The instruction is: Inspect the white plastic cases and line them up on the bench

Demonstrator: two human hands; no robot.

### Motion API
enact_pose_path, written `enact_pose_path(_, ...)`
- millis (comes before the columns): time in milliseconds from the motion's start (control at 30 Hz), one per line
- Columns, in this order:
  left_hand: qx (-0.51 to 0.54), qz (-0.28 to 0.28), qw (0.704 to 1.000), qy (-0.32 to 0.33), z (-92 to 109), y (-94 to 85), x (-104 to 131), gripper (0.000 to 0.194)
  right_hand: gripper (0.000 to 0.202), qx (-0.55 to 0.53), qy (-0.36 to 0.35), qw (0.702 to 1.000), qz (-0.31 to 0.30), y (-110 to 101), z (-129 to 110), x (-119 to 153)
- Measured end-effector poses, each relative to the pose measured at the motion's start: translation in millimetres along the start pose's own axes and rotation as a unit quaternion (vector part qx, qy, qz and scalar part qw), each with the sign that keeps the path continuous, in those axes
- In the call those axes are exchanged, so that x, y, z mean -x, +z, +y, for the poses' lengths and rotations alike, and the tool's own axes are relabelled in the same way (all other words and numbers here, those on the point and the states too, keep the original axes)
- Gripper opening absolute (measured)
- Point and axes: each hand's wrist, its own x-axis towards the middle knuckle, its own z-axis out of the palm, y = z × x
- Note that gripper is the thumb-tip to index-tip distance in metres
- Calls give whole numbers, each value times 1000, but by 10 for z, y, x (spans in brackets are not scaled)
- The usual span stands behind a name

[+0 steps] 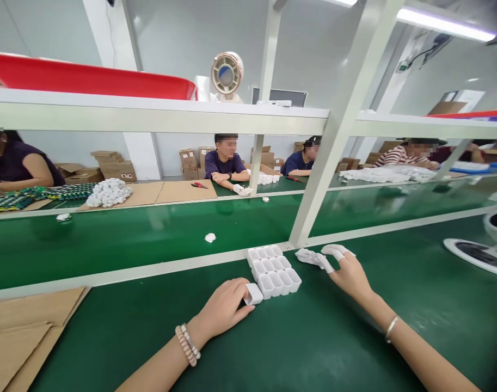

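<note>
My left hand [226,305] is closed around a small white plastic cup [254,294] lying on its side on the green bench. The cup is against the near left corner of a block of white plastic cups [275,272], set in rows with their openings up. To the right of that block, my right hand [349,272] has white coverings on its thumb and fingers. Its fingertips close on the end of a crumpled white cloth-like piece [309,257], whose exact kind I cannot make out.
A slanted white post [325,141] rises just behind the cups. Beyond runs a green conveyor belt [162,231] carrying a small white part [210,238]. Cardboard sheets [23,326] lie left; a white round-based device [489,245] stands right. Several people sit across the belt.
</note>
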Motion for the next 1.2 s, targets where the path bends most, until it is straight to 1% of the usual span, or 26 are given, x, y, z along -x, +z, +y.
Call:
enact_pose_path(33,1,-5,1000,5,3,-6,6,14,23,-10,-12,1000,-3,-7,-101,-87)
enact_pose_path(100,11,-3,1000,13,5,-14,18,15,22,-44,-32,998,-20,-14,-384,-338)
enact_pose_path(133,20,5,1000,13,4,-16,24,15,22,-65,-39,996,-38,-3,-560,-497)
enact_pose_path(167,30,15,999,10,1,-17,30,16,22,-87,-44,993,-69,26,-750,-673)
enact_pose_path(200,38,26,999,5,-3,-17,36,19,24,-100,-53,987,-117,79,-945,-856)
enact_pose_path(233,43,36,998,0,-7,-16,40,23,25,-97,-63,977,-180,161,-1136,-1039)
enact_pose_path(300,46,51,998,-2,-17,-13,48,34,29,-49,-64,945,-316,408,-1474,-1367)
enact_pose_path(367,44,58,997,3,-27,-7,54,41,29,-36,-58,928,-366,732,-1728,-1611)
enact_pose_path(467,48,63,997,10,-48,-1,56,47,26,-20,-10,907,-420,1219,-1960,-1806)
enact_pose_path(533,61,61,996,7,-70,-1,54,50,27,-14,31,893,-449,1456,-2040,-1854)
enact_pose_path(600,78,56,995,-5,-95,-5,51,53,25,-19,61,886,-459,1592,-2070,-1866)
enact_pose_path(667,96,54,994,-24,-117,-9,50,53,24,-35,82,887,-452,1629,-2060,-1866)
enact_pose_path(733,120,63,990,-39,-130,-10,51,49,23,-62,100,892,-437,1583,-2025,-1867)
enact_pose_path(800,144,82,985,-43,-136,-13,54,42,24,-103,113,897,-414,1462,-1979,-1861)
enact_pose_path(867,165,102,980,-38,-139,-23,58,37,24,-162,118,901,-384,1261,-1929,-1823)
enact_pose_path(933,180,114,977,-33,-139,-43,59,37,28,-233,113,900,-351,975,-1875,-1717)
enact_pose_path(1033,182,116,976,-26,-134,-77,62,39,42,-334,108,886,-303,438,-1782,-1390)
enact_pose_path(1067,177,116,977,-21,-129,-86,64,40,47,-375,111,876,-284,259,-1749,-1243)
enact_pose_path(1100,171,116,978,-14,-124,-91,67,41,49,-433,120,856,-256,95,-1717,-1088)
enact_pose_path(1167,159,116,981,2,-110,-92,76,43,49,-503,142,823,-222,-161,-1666,-784)
enact_pose_path(1200,149,114,982,11,-103,-90,83,43,47,-514,146,820,-208,-244,-1649,-650)
